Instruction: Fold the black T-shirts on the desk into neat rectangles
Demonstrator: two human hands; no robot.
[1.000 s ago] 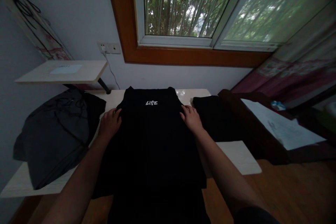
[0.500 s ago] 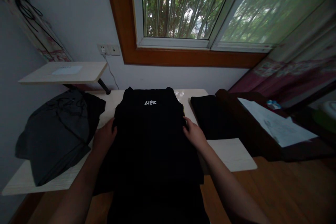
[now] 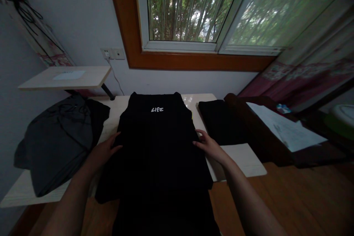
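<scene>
A black top [image 3: 155, 140] with small white lettering near its far end lies spread on the pale table [image 3: 190, 99], its near part hanging over the front edge. At its left side edge is my left hand [image 3: 102, 155], open, with thumb and fingers apart. My right hand [image 3: 210, 148] is at the opposite edge, also open, its fingertips by the cloth. Whether the fingertips press on the fabric is hard to tell against the black. A bit of yellow shows at the top's right side.
To the left, a dark grey garment [image 3: 59, 136] lies heaped below a small raised shelf [image 3: 94, 75]. A folded black cloth [image 3: 218, 121] is on the table's right. Beyond it stands dark brown furniture [image 3: 265, 140] bearing a paper sheet [image 3: 282, 127]. A window [image 3: 182, 46] is behind.
Both hands have loosened from the top's side edges and slid slightly nearer and outward, fingers spreading. The top lies almost as before. The view has shifted slightly.
</scene>
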